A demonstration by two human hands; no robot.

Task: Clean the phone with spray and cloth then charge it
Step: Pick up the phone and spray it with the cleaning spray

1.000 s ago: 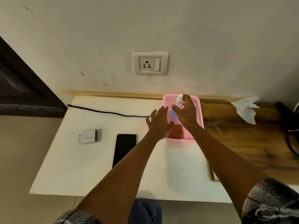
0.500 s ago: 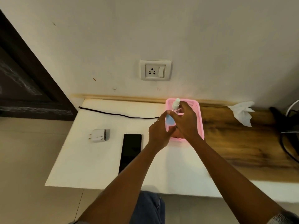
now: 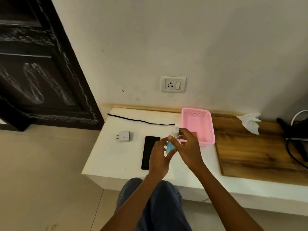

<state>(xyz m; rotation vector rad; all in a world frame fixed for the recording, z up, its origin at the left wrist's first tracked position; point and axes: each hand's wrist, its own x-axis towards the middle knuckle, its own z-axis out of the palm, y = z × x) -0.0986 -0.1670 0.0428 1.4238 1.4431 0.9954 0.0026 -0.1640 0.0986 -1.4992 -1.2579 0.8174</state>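
The dark carved door (image 3: 33, 72) occupies the far left, beside the pale wall. On the white shelf (image 3: 106, 157), the leftmost item is the white charger plug (image 3: 124, 136), lying on its side with its pins pointing left. Behind it, a black cable (image 3: 141, 120) runs along the shelf towards the right. The black phone (image 3: 149, 151) lies flat, screen dark, just right of the plug; its right edge is partly covered by the left hand.

The left hand (image 3: 159, 157) holds the lower blue body of the spray bottle (image 3: 170, 146), with thumb and fingers curled round it. The right hand (image 3: 187, 147) is at the upper part of the bottle, fingers curled near the neck (whether they actually pinch it cannot be told). The white nozzle stands upright above both hands. The bottle is held above the shelf, between the phone and the pink basket (image 3: 207, 130).

The wall socket (image 3: 173, 84) is mounted above the basket. A wooden board (image 3: 250, 150) lies right of the basket, with a crumpled white cloth (image 3: 250, 121) at its far edge, well apart from the phone. Dark cables (image 3: 296, 144) lie at the far right.
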